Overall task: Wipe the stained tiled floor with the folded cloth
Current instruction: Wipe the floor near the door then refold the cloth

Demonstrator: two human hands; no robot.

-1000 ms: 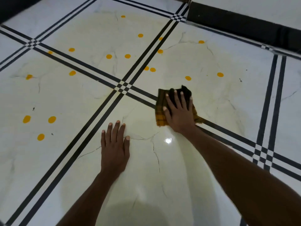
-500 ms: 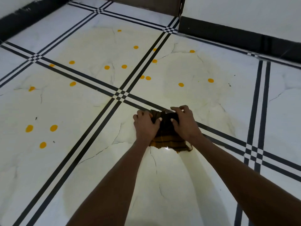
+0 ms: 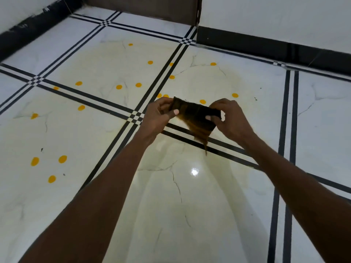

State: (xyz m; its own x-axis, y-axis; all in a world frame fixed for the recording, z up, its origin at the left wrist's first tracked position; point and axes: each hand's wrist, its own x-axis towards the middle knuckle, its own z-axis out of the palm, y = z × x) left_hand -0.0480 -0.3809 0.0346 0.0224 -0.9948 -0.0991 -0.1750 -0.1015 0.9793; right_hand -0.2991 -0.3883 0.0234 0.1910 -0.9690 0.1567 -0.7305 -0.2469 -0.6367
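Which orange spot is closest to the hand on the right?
The orange spot just beyond the cloth, left of the right hand. Another spot lies slightly farther back.

Cloth (image 3: 196, 118) now off the floor (image 3: 171, 205), lifted and stretched between both hands. Left hand (image 3: 157, 118), flat on floor a second ago, now pinches its left edge; right hand (image 3: 228, 118) pinches the right.

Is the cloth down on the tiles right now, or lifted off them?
Lifted. The left hand and right hand pinch the cloth by its top corners; its lower corner hangs free.
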